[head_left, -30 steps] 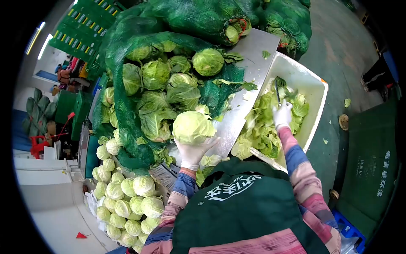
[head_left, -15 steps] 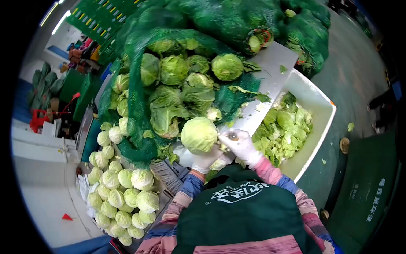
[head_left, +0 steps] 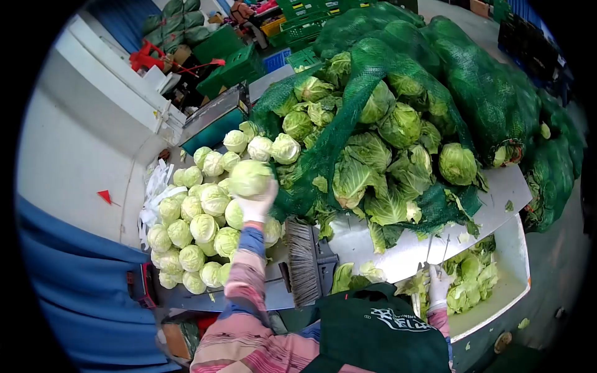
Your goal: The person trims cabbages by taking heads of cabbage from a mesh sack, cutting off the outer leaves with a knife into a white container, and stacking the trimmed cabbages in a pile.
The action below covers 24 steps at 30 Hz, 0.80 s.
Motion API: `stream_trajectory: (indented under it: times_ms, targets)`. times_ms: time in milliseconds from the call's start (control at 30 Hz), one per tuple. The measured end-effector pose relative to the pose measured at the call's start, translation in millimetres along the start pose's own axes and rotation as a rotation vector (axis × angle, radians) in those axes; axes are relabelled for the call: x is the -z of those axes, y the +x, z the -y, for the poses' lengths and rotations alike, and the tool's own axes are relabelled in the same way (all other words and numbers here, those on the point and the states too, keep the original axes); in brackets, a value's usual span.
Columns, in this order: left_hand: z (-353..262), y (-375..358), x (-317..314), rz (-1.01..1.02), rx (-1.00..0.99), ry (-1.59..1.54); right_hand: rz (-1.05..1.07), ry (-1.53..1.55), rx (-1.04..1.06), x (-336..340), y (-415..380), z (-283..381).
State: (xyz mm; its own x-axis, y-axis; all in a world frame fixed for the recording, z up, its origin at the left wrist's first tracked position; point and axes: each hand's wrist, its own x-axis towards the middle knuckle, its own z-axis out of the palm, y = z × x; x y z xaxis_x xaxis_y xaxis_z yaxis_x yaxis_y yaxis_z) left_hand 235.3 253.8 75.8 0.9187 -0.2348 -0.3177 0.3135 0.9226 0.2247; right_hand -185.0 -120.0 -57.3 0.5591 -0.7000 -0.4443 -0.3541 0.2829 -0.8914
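My left hand, in a white glove, is closed around a pale green cabbage, slightly blurred, above the left-hand pile. Trimmed cabbages lie heaped below and around it. On the right, my gloved right hand grips a knife near the table's front edge. The thin blade points away from me; the handle is mostly hidden by my fingers. An opened green mesh sack spreads over the table's far side, with leafy untrimmed cabbages spilling from it.
A brush lies at the metal table's front edge. The white bin at the right holds cut-off leaves. Full mesh sacks stand at the back right. Loose leaves are scattered on the table.
My left hand has carried the cabbage left, from in front of me to over the trimmed pile. The right hand, with the knife, has parted from the cabbage. The view has turned left.
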Motion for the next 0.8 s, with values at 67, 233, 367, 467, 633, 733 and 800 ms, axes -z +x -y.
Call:
stream_trajectory:
  times_ms: [67, 233, 367, 467, 633, 733, 800]
  targets:
    - [-54.7, 19.4, -0.7, -0.066, -0.23, -0.044, 0.016, 0.02, 0.02, -3.2, 2.0, -7.0]
    - [-104.3, 38.4, -7.3, -0.045, -0.477, 0.109, 0.074, 0.039, -0.026, -21.4, -2.5, -10.4]
    - [-21.1, 42.5, -65.0, 0.279, 0.004, 0.307, 0.141, -0.03, -0.047, -42.5, -4.8, -12.1]
    - [107.8, 15.8, -108.7, 0.587, 0.316, 0.751, 0.244, -0.189, 0.048, -51.8, 1.8, -30.7]
    - [294.1, 39.0, -79.4, 0.652, 0.321, 1.565, 0.174, -0.273, 0.055, -43.0, -1.3, -23.8]
    - [362.9, 74.9, -51.4, 0.476, -0.147, 1.904, 0.09, -0.188, -0.009, -20.6, -10.8, -8.5]
    - [389.8, 80.3, -46.8, 0.283, -0.133, 1.94, 0.045, -0.113, -0.004, -1.7, -12.4, -14.8]
